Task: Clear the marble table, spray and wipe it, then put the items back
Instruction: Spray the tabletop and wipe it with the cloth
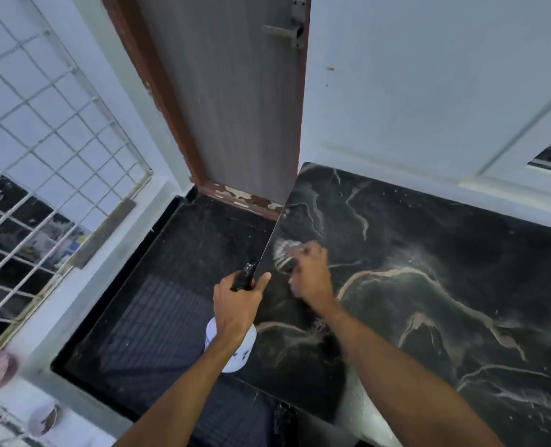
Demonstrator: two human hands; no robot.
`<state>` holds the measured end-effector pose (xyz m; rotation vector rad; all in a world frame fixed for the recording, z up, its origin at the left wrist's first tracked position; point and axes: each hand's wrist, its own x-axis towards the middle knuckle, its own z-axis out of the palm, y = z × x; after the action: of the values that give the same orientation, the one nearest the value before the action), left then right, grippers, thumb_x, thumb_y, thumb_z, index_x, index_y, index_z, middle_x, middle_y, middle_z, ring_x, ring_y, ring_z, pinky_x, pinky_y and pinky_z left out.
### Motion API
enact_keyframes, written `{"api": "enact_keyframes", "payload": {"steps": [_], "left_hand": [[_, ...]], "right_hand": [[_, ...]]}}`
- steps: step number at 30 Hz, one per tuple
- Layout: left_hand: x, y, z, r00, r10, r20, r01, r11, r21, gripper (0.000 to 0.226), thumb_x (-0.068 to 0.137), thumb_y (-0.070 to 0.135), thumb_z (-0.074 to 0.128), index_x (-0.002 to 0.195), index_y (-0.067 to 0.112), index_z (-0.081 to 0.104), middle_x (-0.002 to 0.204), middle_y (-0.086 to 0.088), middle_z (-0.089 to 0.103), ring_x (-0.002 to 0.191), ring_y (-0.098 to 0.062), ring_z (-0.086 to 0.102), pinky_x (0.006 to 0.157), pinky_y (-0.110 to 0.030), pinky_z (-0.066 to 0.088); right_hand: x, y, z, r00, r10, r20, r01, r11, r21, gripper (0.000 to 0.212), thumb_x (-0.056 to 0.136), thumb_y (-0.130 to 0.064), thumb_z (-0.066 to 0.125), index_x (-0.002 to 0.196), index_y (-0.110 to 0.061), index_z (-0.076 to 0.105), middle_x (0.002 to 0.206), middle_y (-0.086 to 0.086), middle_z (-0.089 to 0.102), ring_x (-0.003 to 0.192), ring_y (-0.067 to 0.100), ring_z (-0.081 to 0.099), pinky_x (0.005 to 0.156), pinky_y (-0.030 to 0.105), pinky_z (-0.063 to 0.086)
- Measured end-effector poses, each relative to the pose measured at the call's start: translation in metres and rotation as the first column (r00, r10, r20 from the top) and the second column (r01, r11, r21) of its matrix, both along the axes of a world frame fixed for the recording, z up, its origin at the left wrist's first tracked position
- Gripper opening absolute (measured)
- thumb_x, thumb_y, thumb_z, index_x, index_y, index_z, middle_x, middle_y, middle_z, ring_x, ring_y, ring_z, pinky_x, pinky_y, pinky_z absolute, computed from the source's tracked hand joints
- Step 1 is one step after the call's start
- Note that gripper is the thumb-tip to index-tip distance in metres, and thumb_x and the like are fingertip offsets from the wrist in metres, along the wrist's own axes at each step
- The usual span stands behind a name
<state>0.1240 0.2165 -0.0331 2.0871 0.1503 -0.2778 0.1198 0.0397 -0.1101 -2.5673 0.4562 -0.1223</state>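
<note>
hands busy: left hand (235, 304) grips a white spray bottle (232, 346) at the worktop (429, 253) edge, right hand (309, 272) presses a blurred cloth (284, 253) on the marble

The scene was lit by cool, bluish daylight, even and fairly dim, which seemed to come through the white metal window grille (51, 130) at the left. The pale painted wall (413, 91) took that blue cast with no hard shadows. The dark veined marble counter (445, 285) showed a soft hazy sheen rather than sharp glare. Motion blur smeared the right hand (311, 275) and the pale cloth (284, 253) under it, while the left hand (237, 308) was somewhat sharper. Wide-angle distortion bent the brown wooden door frame (158, 101) and the grille bars outward. The lower left corner was soft and smeared.
</note>
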Motion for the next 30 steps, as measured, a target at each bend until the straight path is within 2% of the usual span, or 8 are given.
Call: {"api": "enact_keyframes", "payload": {"steps": [3, 7, 12, 16, 18, 21, 26, 30], "left_hand": [[0.014, -0.005, -0.003, 1.000, 0.011, -0.016, -0.011, 1.000, -0.004, 0.046, 0.081, 0.049, 0.084, 0.057, 0.020, 0.058, 0.061, 0.003, 0.064, 0.081, -0.030, 0.065, 0.080, -0.051, 0.057], [0.029, -0.025, 0.000, 0.999, -0.025, -0.047, 0.025, 1.000, 0.002, 0.037, 0.080, 0.053, 0.082, 0.065, 0.025, 0.064, 0.076, 0.003, 0.070, 0.095, -0.028, 0.063, 0.089, -0.050, 0.055], [0.045, -0.055, 0.009, 0.998, -0.039, -0.046, 0.038, 0.999, -0.020, 0.042, 0.083, 0.048, 0.083, 0.065, 0.014, 0.065, 0.072, 0.000, 0.069, 0.091, -0.024, 0.062, 0.087, -0.043, 0.051], [0.053, -0.076, 0.010, 0.997, -0.065, -0.031, 0.064, 0.998, -0.018, 0.039, 0.082, 0.041, 0.086, 0.060, 0.016, 0.064, 0.057, 0.002, 0.065, 0.067, -0.021, 0.065, 0.077, -0.045, 0.057], [0.058, -0.090, 0.011, 0.998, -0.055, -0.031, 0.054, 0.998, -0.012, 0.045, 0.082, 0.039, 0.086, 0.056, 0.017, 0.058, 0.050, 0.005, 0.060, 0.056, -0.015, 0.060, 0.068, -0.040, 0.054], [0.063, -0.107, 0.012, 0.999, -0.034, -0.013, 0.034, 0.999, -0.020, 0.054, 0.085, 0.036, 0.085, 0.050, 0.022, 0.045, 0.041, 0.010, 0.048, 0.042, -0.005, 0.047, 0.059, -0.031, 0.041], [0.066, -0.133, 0.012, 1.000, -0.011, 0.013, 0.011, 1.000, 0.029, 0.048, 0.084, 0.038, 0.085, 0.056, 0.014, 0.054, 0.048, 0.003, 0.054, 0.049, -0.010, 0.050, 0.058, -0.029, 0.042], [0.073, -0.161, 0.014, 1.000, 0.010, 0.018, -0.011, 1.000, 0.028, 0.036, 0.085, 0.036, 0.085, 0.063, 0.020, 0.060, 0.058, 0.005, 0.063, 0.060, -0.011, 0.060, 0.061, -0.025, 0.043]], "right_hand": [[0.018, -0.019, 0.003, 0.970, -0.237, -0.059, 0.237, 0.971, -0.009, 0.055, 0.083, 0.008, 0.053, 0.129, -0.022, 0.061, 0.127, 0.012, 0.040, 0.114, 0.034, 0.039, 0.089, 0.048, 0.054], [0.012, -0.014, 0.000, 0.969, 0.247, -0.009, -0.247, 0.967, -0.060, 0.055, 0.084, 0.002, 0.055, 0.131, -0.027, 0.059, 0.124, 0.007, 0.043, 0.112, 0.028, 0.041, 0.084, 0.040, 0.054], [0.044, -0.092, 0.003, 0.899, -0.431, -0.080, 0.432, 0.902, -0.001, 0.048, 0.085, -0.001, 0.057, 0.129, -0.020, 0.062, 0.134, 0.016, 0.041, 0.123, 0.040, 0.038, 0.096, 0.050, 0.051], [0.066, -0.051, -0.004, 0.981, 0.193, -0.010, -0.193, 0.977, -0.093, 0.059, 0.083, 0.000, 0.057, 0.135, -0.027, 0.054, 0.128, 0.010, 0.041, 0.119, 0.032, 0.038, 0.091, 0.043, 0.051], [0.091, -0.069, -0.001, 0.984, 0.176, 0.018, -0.175, 0.983, -0.059, 0.056, 0.083, -0.001, 0.058, 0.132, -0.028, 0.057, 0.124, 0.008, 0.040, 0.115, 0.031, 0.039, 0.089, 0.042, 0.052], [0.120, -0.112, 0.003, 0.979, -0.196, -0.058, 0.198, 0.980, 0.029, 0.046, 0.082, -0.002, 0.062, 0.126, -0.017, 0.061, 0.131, 0.015, 0.039, 0.119, 0.038, 0.039, 0.094, 0.049, 0.051], [0.101, -0.131, 0.000, 0.956, 0.293, 0.009, -0.291, 0.952, -0.100, 0.055, 0.083, -0.002, 0.060, 0.133, -0.024, 0.057, 0.129, 0.012, 0.041, 0.118, 0.033, 0.039, 0.094, 0.046, 0.051], [0.109, -0.194, 0.001, 0.978, -0.208, -0.012, 0.209, 0.978, 0.019, 0.049, 0.082, -0.007, 0.062, 0.129, -0.018, 0.061, 0.131, 0.015, 0.040, 0.118, 0.038, 0.039, 0.095, 0.049, 0.051]]}}
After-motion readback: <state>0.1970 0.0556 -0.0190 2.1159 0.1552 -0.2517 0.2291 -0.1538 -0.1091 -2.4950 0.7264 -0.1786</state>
